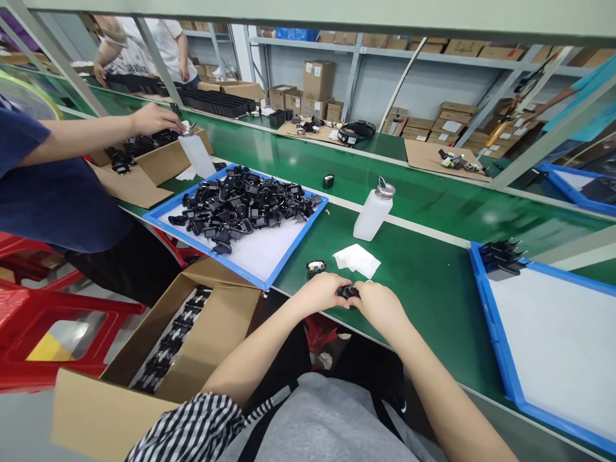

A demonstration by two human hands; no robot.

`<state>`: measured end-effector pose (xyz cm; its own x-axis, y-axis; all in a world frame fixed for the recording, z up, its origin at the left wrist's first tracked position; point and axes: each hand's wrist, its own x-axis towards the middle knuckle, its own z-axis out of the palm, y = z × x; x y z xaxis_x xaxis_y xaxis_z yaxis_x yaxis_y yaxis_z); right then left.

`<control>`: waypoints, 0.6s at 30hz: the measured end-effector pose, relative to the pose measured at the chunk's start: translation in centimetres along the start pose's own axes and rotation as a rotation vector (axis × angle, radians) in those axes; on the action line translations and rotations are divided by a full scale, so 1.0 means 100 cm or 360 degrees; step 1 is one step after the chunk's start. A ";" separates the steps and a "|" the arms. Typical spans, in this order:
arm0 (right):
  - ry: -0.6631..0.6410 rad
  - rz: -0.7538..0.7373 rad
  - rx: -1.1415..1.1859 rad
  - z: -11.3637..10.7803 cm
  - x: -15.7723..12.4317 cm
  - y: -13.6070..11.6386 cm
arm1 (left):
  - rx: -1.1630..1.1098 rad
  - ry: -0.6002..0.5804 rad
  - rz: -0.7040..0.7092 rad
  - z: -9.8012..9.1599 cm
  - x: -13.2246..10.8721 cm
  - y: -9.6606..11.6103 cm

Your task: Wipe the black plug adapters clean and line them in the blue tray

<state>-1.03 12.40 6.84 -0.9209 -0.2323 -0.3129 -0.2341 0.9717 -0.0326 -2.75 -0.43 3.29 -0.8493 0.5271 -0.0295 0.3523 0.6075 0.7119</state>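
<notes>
Near the table's front edge, my left hand point(323, 294) and my right hand point(379, 303) meet with closed fingers around one small black plug adapter point(347, 292). Most of the adapter is hidden by my fingers. Just beyond my left hand stands a black adapter piece point(316, 267) with light parts showing in its top. A folded white cloth or paper point(357, 260) lies beyond my hands. Behind it is a white pump bottle point(374, 210) with a metal top. Another small black adapter point(328, 181) sits farther back on the green table point(423, 289).
To the left, a blue-rimmed tray point(269, 281) carries a heap of black adapters point(245, 202). An open carton point(226, 321) stands below it. At right is another blue-rimmed tray point(495, 346) with several black adapters in its corner. A co-worker's hand point(156, 119) touches a second bottle point(196, 154).
</notes>
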 end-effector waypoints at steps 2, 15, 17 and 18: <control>-0.0037 -0.0120 0.0110 0.000 0.002 0.008 | 0.0296 -0.0098 -0.0032 -0.007 0.006 0.009; 0.0022 -0.0046 0.0415 0.019 -0.002 0.018 | 0.0740 -0.0434 -0.0239 -0.014 0.029 0.047; -0.0010 -0.0068 0.0430 0.017 0.000 0.019 | 0.0761 -0.0498 -0.0244 -0.016 0.034 0.052; -0.0016 -0.0053 0.0403 0.016 0.001 0.019 | 0.0773 -0.0522 -0.0249 -0.016 0.036 0.054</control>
<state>-1.05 14.33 5.20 -0.9105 -0.2652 -0.3172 -0.1774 0.9436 -0.2795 -4.49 3.80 8.18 -0.7670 0.5186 -0.3778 0.4381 0.8535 0.2822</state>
